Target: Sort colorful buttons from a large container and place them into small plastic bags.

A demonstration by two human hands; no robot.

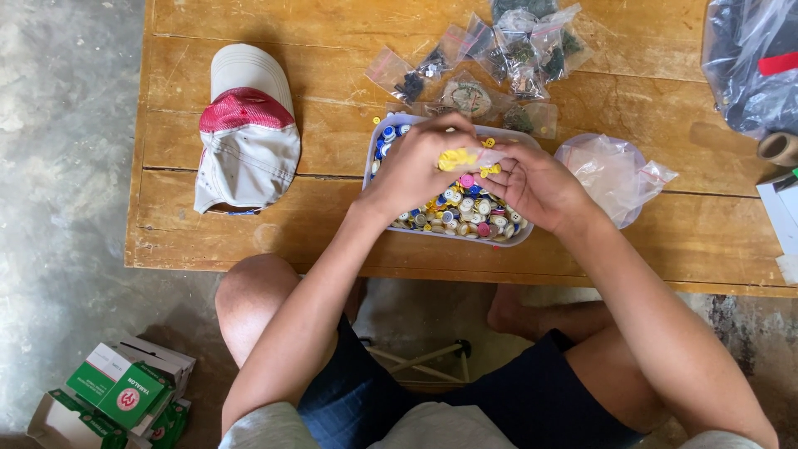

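Mid-frame, over the button tray (372, 158), my left hand (413, 170) & right hand (534, 187) pinched yellow buttons (458, 158); spills fell back in.

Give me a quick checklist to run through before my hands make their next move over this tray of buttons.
1. Left hand grips the small clear bag of yellow buttons: ok.
2. Right hand at the bag's mouth: ok.
3. Bag sealed or open: cannot tell, fingers hide it.
4. Hands above the button tray, so drops would probably land inside: ok.
5. Tray fully on the wooden table, though near its front edge: ok.
6. Empty plastic bag beside the right hand: ok.
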